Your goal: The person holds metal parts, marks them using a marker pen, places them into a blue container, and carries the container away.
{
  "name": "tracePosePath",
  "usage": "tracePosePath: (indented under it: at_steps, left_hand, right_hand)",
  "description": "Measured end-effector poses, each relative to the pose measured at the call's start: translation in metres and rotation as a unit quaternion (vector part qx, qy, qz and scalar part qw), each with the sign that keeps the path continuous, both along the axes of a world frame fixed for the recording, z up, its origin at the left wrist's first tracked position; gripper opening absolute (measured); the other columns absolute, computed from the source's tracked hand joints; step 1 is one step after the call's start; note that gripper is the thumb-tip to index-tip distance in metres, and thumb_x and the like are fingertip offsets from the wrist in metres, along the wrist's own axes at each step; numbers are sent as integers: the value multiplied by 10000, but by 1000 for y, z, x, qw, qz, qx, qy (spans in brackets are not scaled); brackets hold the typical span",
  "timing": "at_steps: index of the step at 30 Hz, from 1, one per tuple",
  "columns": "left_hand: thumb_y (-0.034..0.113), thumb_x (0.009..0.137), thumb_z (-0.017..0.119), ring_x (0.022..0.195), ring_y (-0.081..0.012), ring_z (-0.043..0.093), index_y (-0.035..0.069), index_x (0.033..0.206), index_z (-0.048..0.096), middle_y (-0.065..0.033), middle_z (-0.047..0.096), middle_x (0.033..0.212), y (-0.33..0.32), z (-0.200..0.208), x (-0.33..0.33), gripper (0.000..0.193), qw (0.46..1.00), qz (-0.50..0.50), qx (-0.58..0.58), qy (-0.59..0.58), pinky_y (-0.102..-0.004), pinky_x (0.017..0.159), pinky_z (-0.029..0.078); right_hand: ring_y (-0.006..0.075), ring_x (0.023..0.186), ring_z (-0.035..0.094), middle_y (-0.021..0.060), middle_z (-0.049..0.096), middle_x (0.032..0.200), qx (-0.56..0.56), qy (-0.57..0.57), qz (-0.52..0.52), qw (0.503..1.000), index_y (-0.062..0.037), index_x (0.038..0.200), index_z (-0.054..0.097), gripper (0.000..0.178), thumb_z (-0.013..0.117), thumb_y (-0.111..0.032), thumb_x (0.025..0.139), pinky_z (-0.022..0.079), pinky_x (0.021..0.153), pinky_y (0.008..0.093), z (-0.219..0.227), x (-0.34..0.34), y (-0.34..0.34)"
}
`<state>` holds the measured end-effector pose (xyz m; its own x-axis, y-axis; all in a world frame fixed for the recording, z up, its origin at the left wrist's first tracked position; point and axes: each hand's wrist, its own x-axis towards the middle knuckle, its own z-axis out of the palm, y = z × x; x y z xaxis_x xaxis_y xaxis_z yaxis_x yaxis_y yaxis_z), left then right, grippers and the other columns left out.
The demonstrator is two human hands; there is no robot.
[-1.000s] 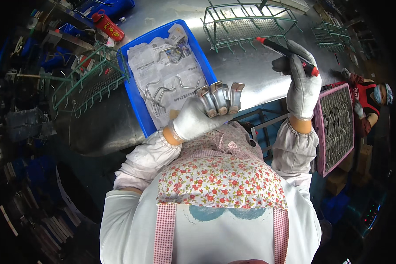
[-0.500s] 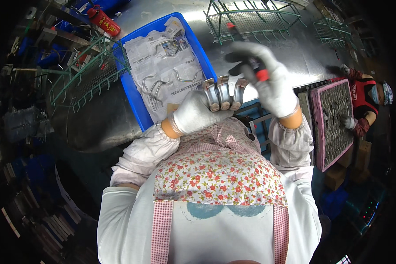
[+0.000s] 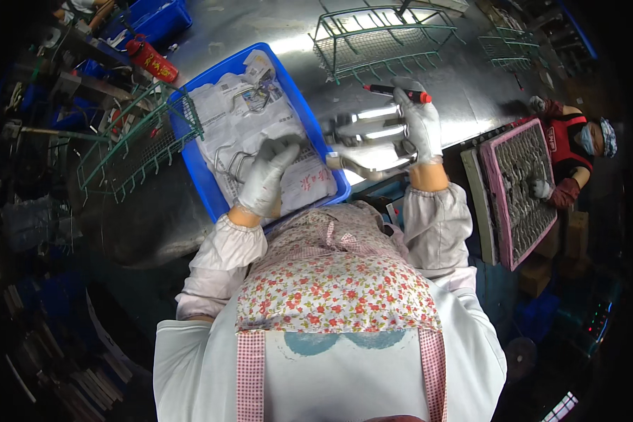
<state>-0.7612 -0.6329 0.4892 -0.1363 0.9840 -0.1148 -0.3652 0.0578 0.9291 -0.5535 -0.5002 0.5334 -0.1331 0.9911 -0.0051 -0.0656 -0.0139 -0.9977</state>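
Note:
My right hand (image 3: 423, 133), in a white glove, is closed around several shiny curved metal handles (image 3: 373, 132) that stick out to the left, blurred by motion. A black marker pen (image 3: 390, 91) with red ends lies across the same hand, held at the fingers. Over the blue tray (image 3: 197, 184), my gloved left hand (image 3: 264, 181) has its fingers curled down at the paper lining; what is under the fingertips is hidden. Beside it on the paper lie bent metal handles (image 3: 225, 160), and another bent handle (image 3: 252, 100) lies farther back.
Green wire racks stand at the left (image 3: 130, 141) and back (image 3: 380, 46) of the metal table (image 3: 274, 28). A red bottle (image 3: 151, 60) lies behind the tray. On the right, a co-worker (image 3: 570, 144) touches a pink-framed panel (image 3: 503, 204) filled with metal parts.
The metal handles have passed from my left hand into my right, which still holds the marker. My left hand has moved left, over the tray. The view has shifted slightly.

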Motion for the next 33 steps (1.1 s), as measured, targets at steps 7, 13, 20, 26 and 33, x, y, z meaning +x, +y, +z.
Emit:
tracePosePath:
  at_steps: [7,13,20,26,33]
  left_hand:
    - [264,728,744,1105,-262,500,-34,1149,532,-171,509,1218,4,30,61,558,951,-45,169,256,-335,970,377]
    - [216,881,554,1203,-257,460,35,1313,388,-176,455,1312,16,55,51,497,977,21,176,-119,-388,1006,361]
    - [31,765,659,910,-150,616,-18,1090,599,-86,653,1004,-3,71,16,334,994,-79,9,-78,-270,822,481]
    - [19,777,668,928,-148,611,-7,1055,608,-90,649,1028,-11,60,5,286,964,-246,72,71,-267,803,501]
    - [-12,742,672,790,-112,583,28,1029,632,-12,606,893,-16,54,3,292,946,-283,115,109,-271,712,486]
  right_hand:
    - [75,680,506,32,556,857,15,188,-132,973,-39,1068,559,181,555,-55,887,427,580,213,4,-52,-21]
    - [100,785,520,62,572,906,114,106,-160,975,-17,1106,514,209,518,-20,897,420,720,213,-14,-66,-58]
    - [126,772,598,87,639,884,58,26,-57,996,-26,1227,482,295,472,-131,952,443,674,231,-11,-16,-66]
    - [143,912,588,122,633,1033,208,29,-78,975,42,1132,566,306,563,-173,914,433,845,250,27,3,-74]
    - [147,735,589,113,618,896,272,32,-31,961,77,963,624,215,618,-65,801,462,686,237,63,9,-108]
